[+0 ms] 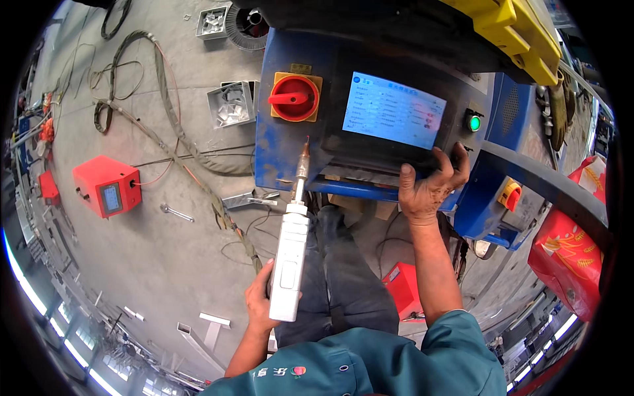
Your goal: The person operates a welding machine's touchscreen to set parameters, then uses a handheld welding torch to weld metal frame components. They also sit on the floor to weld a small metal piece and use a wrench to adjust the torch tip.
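Note:
My left hand (258, 296) is wrapped round a white and silver handheld welding gun (289, 264), which hides part of the fingers. Its narrow nozzle with a copper-coloured tip points up toward a blue machine cabinet (265, 155). Over the lower right edge of the cabinet's dark front panel lies my right hand (430, 188), fingers spread and holding nothing. Just above those fingers is a lit touchscreen (394, 111) with lines of text. A red rotary switch on a yellow plate (294, 98) sits left of the screen, and a glowing green button (473, 123) sits to its right.
Left on the concrete floor are a red box with a small display (109, 187), a wrench (177, 212) and sheathed cables (165, 92). Metal bins of small parts (231, 105) stand beside the cabinet. A red bag (566, 264) is at the right, and a yellow case (508, 30) rests on top.

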Motion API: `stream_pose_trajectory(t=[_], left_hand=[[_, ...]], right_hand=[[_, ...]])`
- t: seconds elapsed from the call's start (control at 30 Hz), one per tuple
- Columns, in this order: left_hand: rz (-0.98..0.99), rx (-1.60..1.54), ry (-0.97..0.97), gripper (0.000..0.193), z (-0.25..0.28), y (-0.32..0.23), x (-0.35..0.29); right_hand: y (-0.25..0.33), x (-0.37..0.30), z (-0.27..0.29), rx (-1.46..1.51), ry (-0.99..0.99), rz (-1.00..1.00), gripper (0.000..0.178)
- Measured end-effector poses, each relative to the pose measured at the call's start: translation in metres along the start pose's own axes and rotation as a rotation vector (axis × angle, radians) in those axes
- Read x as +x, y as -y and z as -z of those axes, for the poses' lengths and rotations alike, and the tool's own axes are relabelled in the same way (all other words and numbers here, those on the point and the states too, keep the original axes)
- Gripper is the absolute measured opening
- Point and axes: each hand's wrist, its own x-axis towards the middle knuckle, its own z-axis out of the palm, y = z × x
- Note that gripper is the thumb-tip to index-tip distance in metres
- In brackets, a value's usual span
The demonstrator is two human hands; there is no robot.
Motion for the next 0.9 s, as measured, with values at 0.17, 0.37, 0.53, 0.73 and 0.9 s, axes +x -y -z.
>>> stream_pose_trajectory(t=[0.17,0.37,0.53,0.73,0.9], left_hand=[[-0.014,-0.007,-0.001,0.085,-0.002,0.0,0.0],[-0.042,0.031,-0.016,0.085,-0.001,-0.007,0.004],[-0.034,0.02,-0.004,0.085,-0.002,-0.006,0.005],[0.085,-0.128,0.017,0.09,-0.006,0.001,-0.004],[0.119,-0.219,-0.019,0.088,-0.012,0.012,-0.009]], right_hand=[[0.0,0.0,-0.001,0.011,-0.006,0.005,0.071],[0.0,0.001,-0.001,0.006,-0.003,0.011,0.071],[-0.001,0.001,0.001,0.005,-0.003,0.006,0.07],[0.015,0.014,0.009,0.015,-0.048,-0.014,0.041],[0.014,0.016,0.012,0.057,-0.052,-0.035,0.056]])
